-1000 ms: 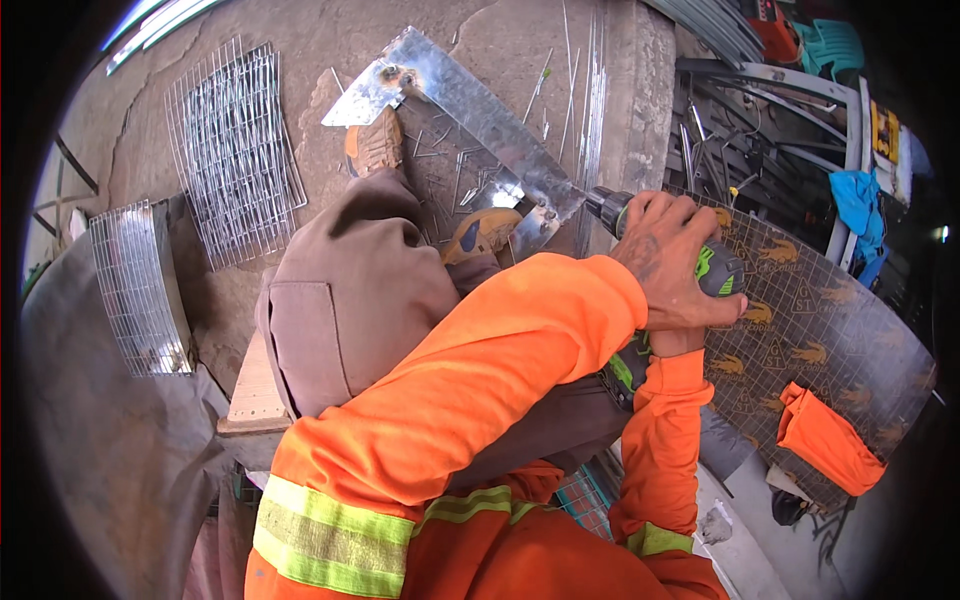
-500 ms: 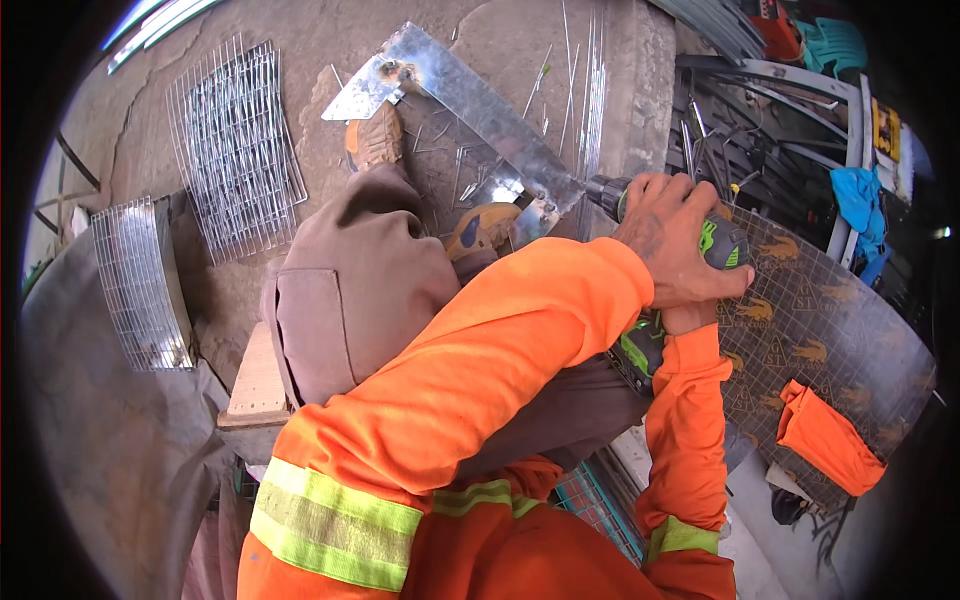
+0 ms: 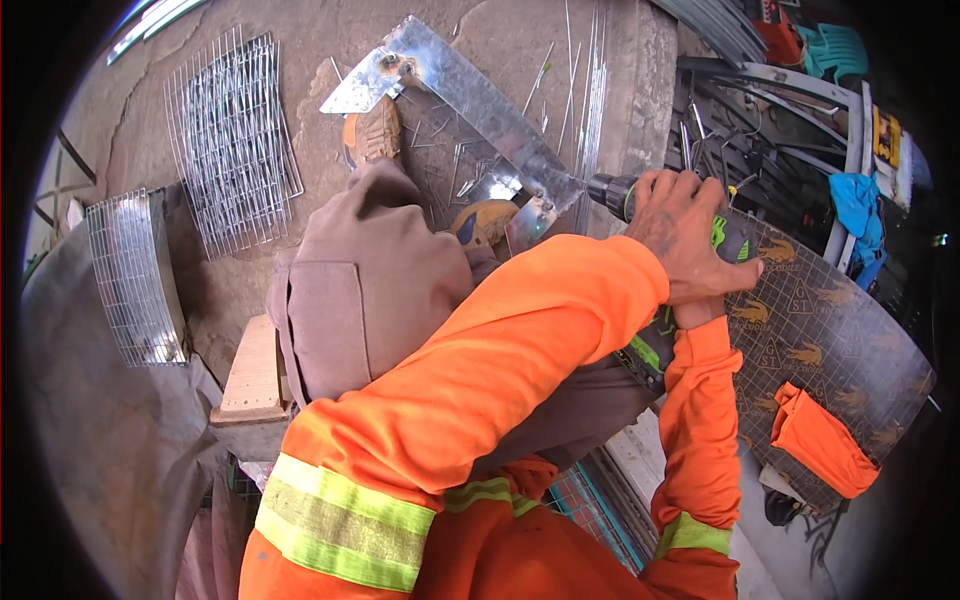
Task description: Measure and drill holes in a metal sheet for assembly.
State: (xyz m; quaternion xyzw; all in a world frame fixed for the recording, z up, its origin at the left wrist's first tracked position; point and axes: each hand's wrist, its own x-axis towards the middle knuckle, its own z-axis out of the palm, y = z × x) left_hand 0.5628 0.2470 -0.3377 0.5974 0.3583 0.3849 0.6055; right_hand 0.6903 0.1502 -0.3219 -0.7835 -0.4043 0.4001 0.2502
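A black and green cordless drill (image 3: 735,240) lies level, its chuck pointing left at the end of a galvanized metal strip (image 3: 490,115). Over the top of the drill body my left hand (image 3: 685,225) is wrapped, thumb stretched along the back. My right hand (image 3: 702,312) closes on the drill's handle below and is mostly hidden by the left hand. The battery end (image 3: 648,350) shows beside my right sleeve. The bit is too small to make out. A boot (image 3: 375,130) sits at the strip's far corner, and another boot (image 3: 483,222) is near its right end.
Wire mesh panels (image 3: 235,140) lie at the left, with a smaller mesh piece (image 3: 135,280) nearer. Thin rods (image 3: 592,100) and scattered offcuts lie on the floor. At right are a metal frame (image 3: 855,130), a dark printed board (image 3: 800,300) and an orange cloth (image 3: 820,440).
Both hands and the drill have shifted slightly to the right in view. The grip looks the same, and the metal strip has hardly moved.
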